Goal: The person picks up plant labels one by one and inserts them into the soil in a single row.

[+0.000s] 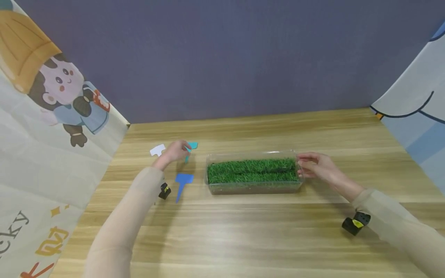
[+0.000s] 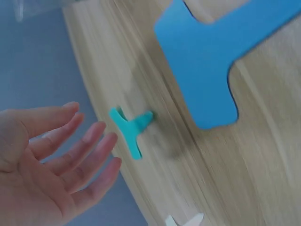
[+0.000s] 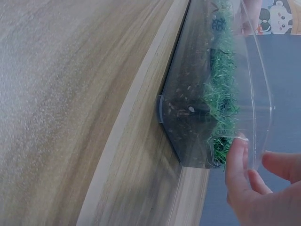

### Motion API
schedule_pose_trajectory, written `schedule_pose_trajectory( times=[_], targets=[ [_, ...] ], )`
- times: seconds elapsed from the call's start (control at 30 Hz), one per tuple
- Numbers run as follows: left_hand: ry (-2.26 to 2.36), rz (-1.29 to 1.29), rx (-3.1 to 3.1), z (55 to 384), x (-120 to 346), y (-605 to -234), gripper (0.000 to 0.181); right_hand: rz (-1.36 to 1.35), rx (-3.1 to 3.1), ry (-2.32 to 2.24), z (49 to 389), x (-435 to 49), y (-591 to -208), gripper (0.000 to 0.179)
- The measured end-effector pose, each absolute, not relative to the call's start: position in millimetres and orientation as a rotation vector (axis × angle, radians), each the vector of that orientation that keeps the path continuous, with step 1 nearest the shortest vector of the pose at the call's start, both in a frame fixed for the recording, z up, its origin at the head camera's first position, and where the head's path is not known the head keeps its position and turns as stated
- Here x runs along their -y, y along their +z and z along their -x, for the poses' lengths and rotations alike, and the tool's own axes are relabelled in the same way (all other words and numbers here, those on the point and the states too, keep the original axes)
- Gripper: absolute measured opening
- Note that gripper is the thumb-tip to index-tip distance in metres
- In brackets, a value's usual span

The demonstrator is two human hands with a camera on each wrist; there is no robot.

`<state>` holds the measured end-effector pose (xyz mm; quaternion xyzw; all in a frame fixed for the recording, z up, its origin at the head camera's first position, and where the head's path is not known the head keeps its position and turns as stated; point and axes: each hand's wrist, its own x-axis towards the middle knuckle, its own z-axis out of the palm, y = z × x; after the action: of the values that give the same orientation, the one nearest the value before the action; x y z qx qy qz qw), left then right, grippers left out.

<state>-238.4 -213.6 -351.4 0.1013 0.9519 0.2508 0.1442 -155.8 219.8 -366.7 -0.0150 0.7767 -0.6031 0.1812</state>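
My left hand (image 1: pixel 176 150) hovers with loosely spread fingers over a small teal T-shaped plant label (image 1: pixel 193 145). In the left wrist view, the fingertips come close to this label (image 2: pixel 127 126), and nothing lies between them. Nearer to me, a blue T-shaped label (image 1: pixel 184 178) lies flat, while a white one (image 1: pixel 158 149) is to the left of the hand. My right hand (image 1: pixel 318 166) pinches the right end of a clear plastic box (image 1: pixel 255 190). Inside it, green artificial grass (image 1: pixel 250 177) tops a brown layer, with a dark groove running lengthwise.
The wooden table (image 1: pixel 243 239) ends at a grey-blue panel (image 1: pixel 243 58) at the back. A cloth with a cartoon figure (image 1: pixel 66 85) hangs on the left, and another printed cloth (image 1: pixel 413 96) hangs on the right.
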Motion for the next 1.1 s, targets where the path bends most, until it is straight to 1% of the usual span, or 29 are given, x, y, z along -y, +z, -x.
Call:
schedule_pose_trajectory(
  times=[0.33,0.63,0.7,0.83,1.1],
  targets=[
    [0.587,-0.407,-2.804,257.1,219.5,-358.5,0.027,0.048,-2.207,-1.68,155.4,-219.3,-365.9,0.05],
    [0.568,-0.321,-2.805,267.2,220.8,-365.1,0.032,0.071,-2.178,-1.746,167.9,-232.8,-391.3,0.053],
    [0.575,-0.316,-2.802,270.0,221.4,-368.3,0.034,0.065,-2.176,-1.747,167.5,-232.7,-390.4,0.052],
    [0.58,-0.311,-2.794,273.8,222.5,-372.6,0.039,0.076,-2.178,-1.738,161.2,-227.4,-379.1,0.057],
    [0.579,-0.293,-2.741,276.0,222.4,-373.3,0.05,0.028,-2.176,-1.723,158.0,-221.8,-371.0,0.052]
  ],
)
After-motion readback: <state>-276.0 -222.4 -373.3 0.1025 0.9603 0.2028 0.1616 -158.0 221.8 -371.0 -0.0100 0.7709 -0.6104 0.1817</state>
